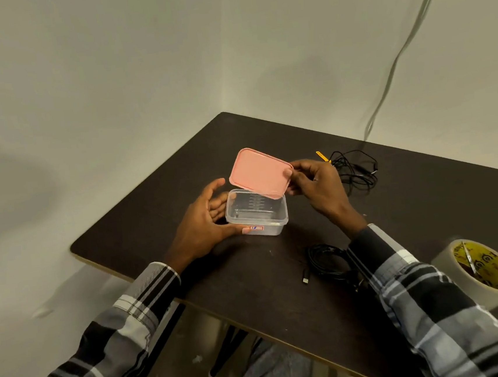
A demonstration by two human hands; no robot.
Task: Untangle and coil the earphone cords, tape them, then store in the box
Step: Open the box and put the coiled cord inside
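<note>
Your right hand pinches the near right corner of the pink lid between thumb and curled fingers, holding it tilted above the clear plastic box, its low edge just over the box's far rim. Your left hand cups the box's left side, thumb pressed along the front wall beside a small red-and-white label, fingers loosely spread behind the left wall. The box stands open on the dark table, and nothing can be made out inside it apart from faint moulded lines on its floor.

Beyond your right hand, a loose tangle of black earphone cord lies on the table, with a small yellow tag at its left edge. Nearer you, just left of your right sleeve, a second black cord lies in a rough bundle, its plug pointing toward the table's front edge. A roll of clear tape with a yellow core stands at the right of the table, close beside your forearm. Both sleeves are checked in black, grey and white. A pale cable runs down the wall behind the table.
</note>
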